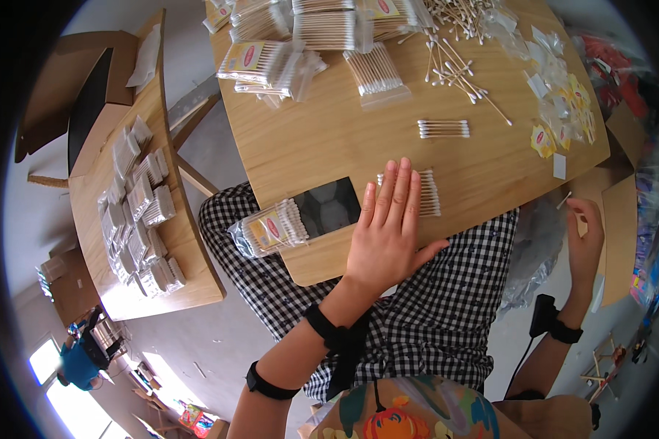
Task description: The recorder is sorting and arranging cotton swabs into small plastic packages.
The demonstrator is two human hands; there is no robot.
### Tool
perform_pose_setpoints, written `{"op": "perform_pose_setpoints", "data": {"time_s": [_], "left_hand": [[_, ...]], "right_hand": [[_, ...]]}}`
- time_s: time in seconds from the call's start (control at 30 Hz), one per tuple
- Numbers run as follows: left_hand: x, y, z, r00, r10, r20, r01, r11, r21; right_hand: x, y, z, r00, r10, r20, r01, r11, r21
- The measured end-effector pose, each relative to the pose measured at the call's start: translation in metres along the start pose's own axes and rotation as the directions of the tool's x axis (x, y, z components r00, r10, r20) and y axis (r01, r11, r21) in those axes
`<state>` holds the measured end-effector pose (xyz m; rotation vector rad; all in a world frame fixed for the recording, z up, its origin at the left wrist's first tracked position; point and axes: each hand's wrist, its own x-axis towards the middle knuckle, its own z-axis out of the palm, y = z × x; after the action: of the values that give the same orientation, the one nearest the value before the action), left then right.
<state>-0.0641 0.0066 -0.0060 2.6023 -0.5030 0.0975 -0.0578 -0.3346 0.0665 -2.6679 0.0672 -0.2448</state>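
My left hand (389, 223) lies flat, fingers stretched out, over a row of cotton swabs (430, 194) near the table's front edge. Part of that row is hidden beneath the fingers. Off the table's right edge, my right hand (586, 227) pinches a single cotton swab (564, 200) at its fingertips, above a clear plastic bag (531, 249). A short stack of cotton swabs (444, 129) sits farther up the table. Left of my left hand are a dark glossy rectangle like a phone (337, 205) and a bagged pack of cotton swabs (271, 228).
Bagged swab packs (260, 62) and loose swabs (458, 69) cover the table's far side. Yellow labels (545, 140) and clear bags lie at the right. A cardboard box (619, 212) stands beyond that edge. On a left side table (198, 282) are more packs (135, 212). Someone (84, 362) is in the background.
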Motion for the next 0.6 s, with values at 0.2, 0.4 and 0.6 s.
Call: {"op": "perform_pose_setpoints", "data": {"time_s": [0.2,0.4,0.6], "left_hand": [[0.002,-0.001,0.002,0.995,-0.008,0.101,-0.002,0.995,0.101],[0.002,0.001,0.002,0.996,-0.006,0.089,-0.004,0.994,0.109],[0.003,0.001,0.003,0.996,-0.002,0.093,-0.009,0.993,0.114]], "right_hand": [[-0.001,-0.111,0.083,0.957,-0.173,0.233,0.033,0.862,0.506],[0.0,-0.107,0.107,0.938,-0.22,0.269,0.025,0.815,0.58],[-0.002,-0.11,0.11,0.926,-0.255,0.278,0.068,0.837,0.543]]}}
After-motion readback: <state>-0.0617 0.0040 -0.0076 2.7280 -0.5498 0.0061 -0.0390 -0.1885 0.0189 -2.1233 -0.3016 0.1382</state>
